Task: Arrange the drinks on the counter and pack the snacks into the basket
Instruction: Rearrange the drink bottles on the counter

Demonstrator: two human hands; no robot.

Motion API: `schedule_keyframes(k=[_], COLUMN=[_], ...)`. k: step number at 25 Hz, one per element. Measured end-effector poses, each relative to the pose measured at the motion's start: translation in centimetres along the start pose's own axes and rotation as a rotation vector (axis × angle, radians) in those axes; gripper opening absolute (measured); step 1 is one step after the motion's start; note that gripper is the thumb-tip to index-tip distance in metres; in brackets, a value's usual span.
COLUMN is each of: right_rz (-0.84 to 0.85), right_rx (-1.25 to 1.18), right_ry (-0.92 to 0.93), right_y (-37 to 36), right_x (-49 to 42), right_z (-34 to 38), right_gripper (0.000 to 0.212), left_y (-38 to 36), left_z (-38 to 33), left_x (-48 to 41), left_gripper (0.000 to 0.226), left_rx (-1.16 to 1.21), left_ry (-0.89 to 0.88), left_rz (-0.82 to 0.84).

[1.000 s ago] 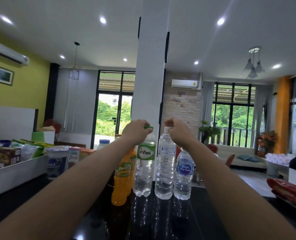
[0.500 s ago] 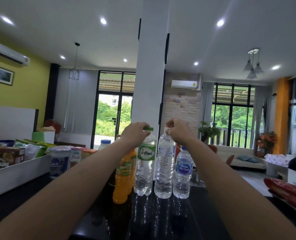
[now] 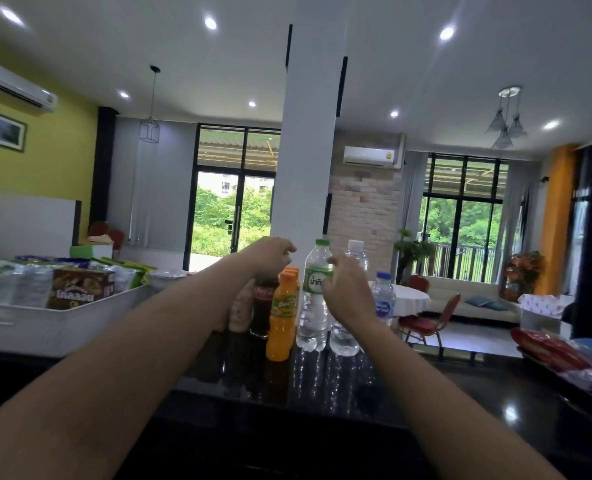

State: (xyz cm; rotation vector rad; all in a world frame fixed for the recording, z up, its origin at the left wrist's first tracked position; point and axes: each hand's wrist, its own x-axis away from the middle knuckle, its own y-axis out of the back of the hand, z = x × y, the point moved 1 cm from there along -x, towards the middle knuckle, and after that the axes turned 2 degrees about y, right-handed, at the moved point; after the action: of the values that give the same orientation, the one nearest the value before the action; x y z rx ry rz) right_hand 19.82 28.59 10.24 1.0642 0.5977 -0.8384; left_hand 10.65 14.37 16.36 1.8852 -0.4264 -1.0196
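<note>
- Stretching across the view under both forearms, the black worktop is carrying everything; its glossy top looks slick, so I judge bottles would slide on it rather than grip. Open dark surface is lying on the near side of the hands, while the far edge is running just behind the row of drinks, so pushing anything away from the hands risks a fall.
- Sitting well to the left of the left hand, the white basket is already holding snacks, a brown biscuit box and several packets among them. It looks stiff-walled and, being loaded, probably best lifted by its rim with two hands.
- Lying well to the right of the right hand, a red snack packet is waiting near the worktop's edge; soft and light by the look, it likely wants a loose pinch.
- Standing just ahead of the right hand, the green-capped water bottle and a clear water bottle beside it are looking full, so fairly heavy with thin walls that may dent; the waist or neck seems the safest hold.
- Standing between the two hands, the orange juice bottle is touching or nearly touching its neighbours, with a cola bottle under the left hand.
- Peeking out to the right of the right hand, a small blue-labelled bottle is the lightest of the row.
- Hovering above the cola, the left hand is loosely curled and holding nothing.
- Reaching at the green label, the right hand is half open with fingers spread; whether it is touching the bottle I cannot tell.
</note>
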Motion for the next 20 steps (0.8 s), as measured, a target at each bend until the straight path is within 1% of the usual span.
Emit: schedule_keyframes(k=[2,3,5,7,8,10,12,14,17,20], right_rz=[0.021,0.048,0.089,0.084,0.076,0.077,0.087,0.059,0.008,0.059], right_rx=[-0.126,-0.209,-0.329,-0.348,-0.342,-0.312,-0.232,-0.179,-0.285,-0.465], right_ry=[-0.117,-0.205,-0.373,-0.471,-0.501,-0.534,-0.527,-0.541,-0.635,-0.704], right_y=[-2.8,-4.2,-6.8,-8.9,-9.6,-10.5,-10.8,-10.5,-10.1,-9.6], right_x=[3.3,4.6,6.4,7.2,7.3,7.1,6.7,6.6,7.0,7.0], right_z=[1.6,2.1,2.8,2.9,3.0,2.7,2.3,2.1,1.7,0.9], right_gripper=[0.028,0.031,0.047,0.061,0.063,0.059,0.052,0.048,0.044,0.043], left_y=[-0.1,-0.3,-0.7,-1.2,-1.5,-2.0,-2.5,-3.0,-3.3,-3.3], left_z=[0.9,1.4,2.5,3.5,4.0,4.8,5.1,4.8,4.4,4.5], left_x=[0.8,1.1,1.1,0.7,0.5,-0.2,-1.0,-1.9,-3.2,-4.4], left_gripper=[0.037,0.037,0.038,0.041,0.043,0.042,0.04,0.038,0.037,0.035], left_rx=[0.002,-0.004,-0.015,-0.021,-0.022,-0.008,0.06,0.144,0.125,0.051], left_ry=[-0.006,-0.008,-0.002,0.002,-0.005,-0.045,-0.087,-0.117,-0.164,-0.182], left_rz=[0.014,0.02,0.037,0.042,0.036,0.017,0.008,0.032,0.123,0.189])
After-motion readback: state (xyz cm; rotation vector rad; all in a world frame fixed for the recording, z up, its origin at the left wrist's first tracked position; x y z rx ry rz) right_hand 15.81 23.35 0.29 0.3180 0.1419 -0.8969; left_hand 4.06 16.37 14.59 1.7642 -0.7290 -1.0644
